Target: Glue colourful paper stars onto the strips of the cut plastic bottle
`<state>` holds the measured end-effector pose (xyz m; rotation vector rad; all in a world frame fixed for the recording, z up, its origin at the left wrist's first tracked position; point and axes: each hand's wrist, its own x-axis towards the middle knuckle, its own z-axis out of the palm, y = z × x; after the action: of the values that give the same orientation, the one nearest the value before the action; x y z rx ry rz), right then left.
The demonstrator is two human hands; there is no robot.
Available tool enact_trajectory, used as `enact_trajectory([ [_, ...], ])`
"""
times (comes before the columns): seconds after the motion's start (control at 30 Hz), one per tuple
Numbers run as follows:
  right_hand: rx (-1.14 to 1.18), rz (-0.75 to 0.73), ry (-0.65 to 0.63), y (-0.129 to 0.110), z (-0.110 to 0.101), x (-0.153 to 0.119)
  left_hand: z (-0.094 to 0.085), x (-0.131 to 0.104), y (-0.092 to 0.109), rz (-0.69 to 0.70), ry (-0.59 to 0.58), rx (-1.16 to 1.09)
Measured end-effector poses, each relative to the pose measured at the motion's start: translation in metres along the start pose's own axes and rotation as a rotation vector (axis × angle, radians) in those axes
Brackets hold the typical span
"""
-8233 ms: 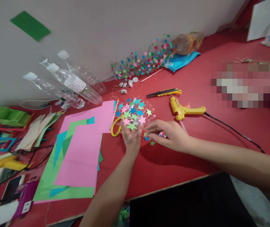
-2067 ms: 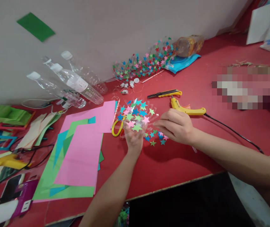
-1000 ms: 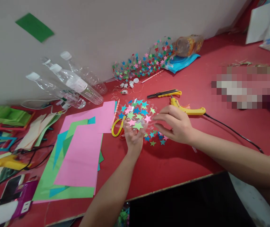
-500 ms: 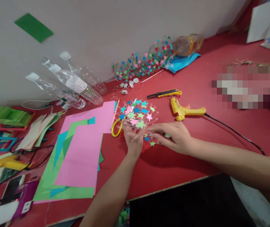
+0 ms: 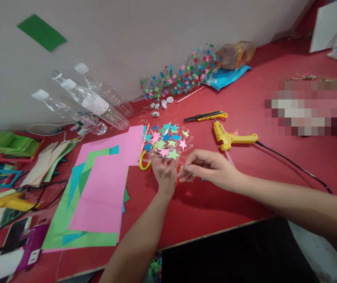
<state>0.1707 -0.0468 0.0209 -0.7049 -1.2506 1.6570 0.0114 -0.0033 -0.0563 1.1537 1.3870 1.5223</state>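
My left hand [image 5: 164, 169] holds up a clear plastic piece [image 5: 170, 141] covered with pink, green and blue paper stars, its fingers wrapped round the lower side. Just right of it, my right hand [image 5: 205, 167] hovers low over the table with its fingers curled and the fingertips close together. Whether anything small lies between those fingertips cannot be made out. Loose stars [image 5: 203, 179] show partly beneath my right hand. A yellow glue gun [image 5: 234, 138] lies beyond it, and a box cutter [image 5: 206, 116] is behind the gun. Yellow-handled scissors [image 5: 144, 159] are partly hidden behind the plastic piece.
Pink, green and blue paper sheets [image 5: 97, 196] cover the left of the red table [image 5: 215, 212]. Clear bottles [image 5: 94, 104] lean near the wall. Star-covered plastic [image 5: 180, 76] lies at the back beside a blue packet [image 5: 229, 78]. A black cord [image 5: 295, 165] runs right.
The plastic piece and my left hand have shifted slightly left. My right hand has drawn away from the piece, its fingers curling more, and now covers more of the loose stars.
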Motion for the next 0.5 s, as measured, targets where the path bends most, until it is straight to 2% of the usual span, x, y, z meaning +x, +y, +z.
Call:
enact_trajectory([
  [0.3,-0.061,-0.033,0.039,0.0046,-0.0025,0.0002,-0.0004,0.0029,0.0065,0.157,0.02,0.129],
  [0.5,-0.033,-0.053,0.029,0.0046,-0.0034,0.0008,0.0016,0.001,0.0056,0.114,0.019,0.125],
])
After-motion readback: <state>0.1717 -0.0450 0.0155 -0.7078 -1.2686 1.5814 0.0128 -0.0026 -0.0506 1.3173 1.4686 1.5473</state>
